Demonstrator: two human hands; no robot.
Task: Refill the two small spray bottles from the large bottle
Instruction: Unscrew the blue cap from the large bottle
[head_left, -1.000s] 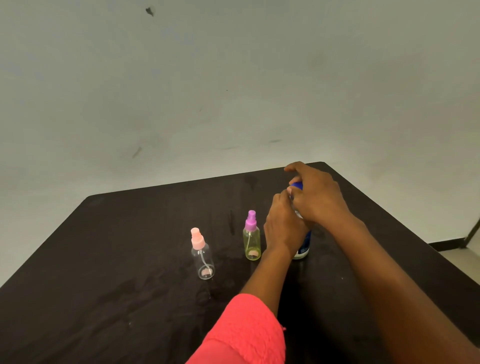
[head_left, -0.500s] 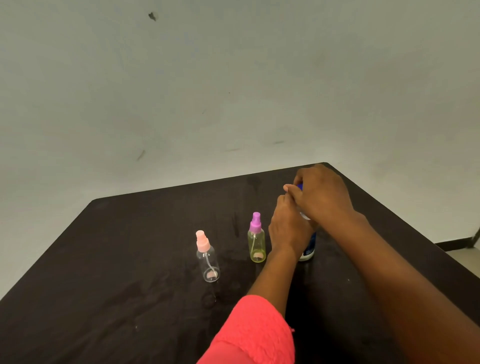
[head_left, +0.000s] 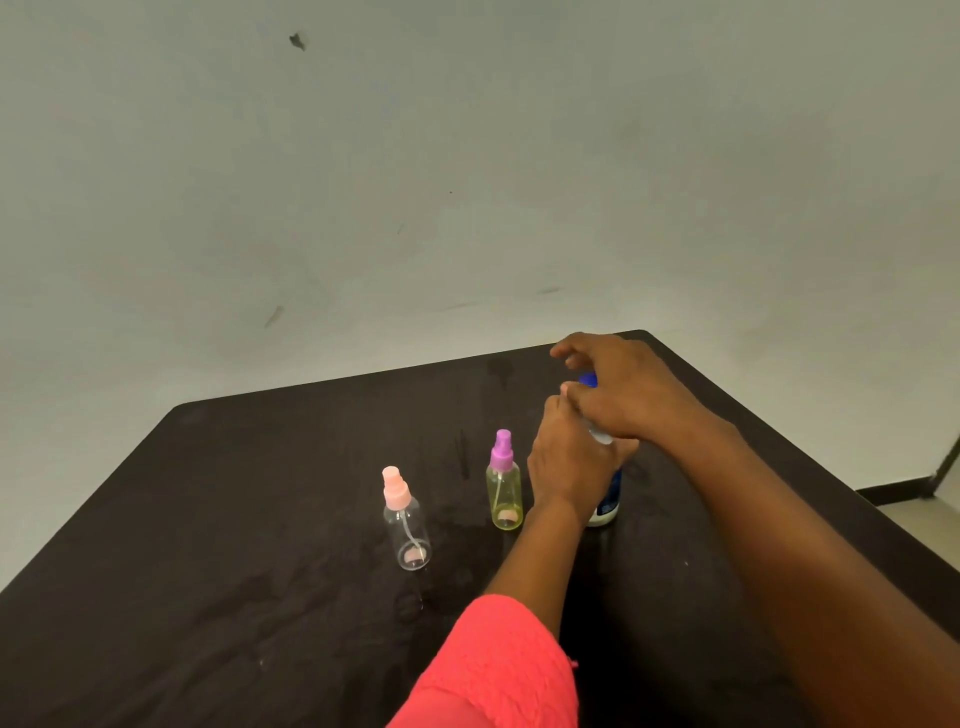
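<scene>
I see the left hand (head_left: 571, 467) gripping the large bottle (head_left: 609, 499), which stands upright on the dark table (head_left: 260, 519), just right of the purple-topped spray bottle (head_left: 504, 488). The right hand (head_left: 628, 395) curls round its blue cap (head_left: 589, 381).

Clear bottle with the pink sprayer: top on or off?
On. The pink sprayer sits on the clear bottle's neck, dip tube running down inside.

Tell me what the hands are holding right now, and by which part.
Both hold the large bottle: the left hand grips its body, and the right hand curls its fingers round the blue cap on top.
</scene>
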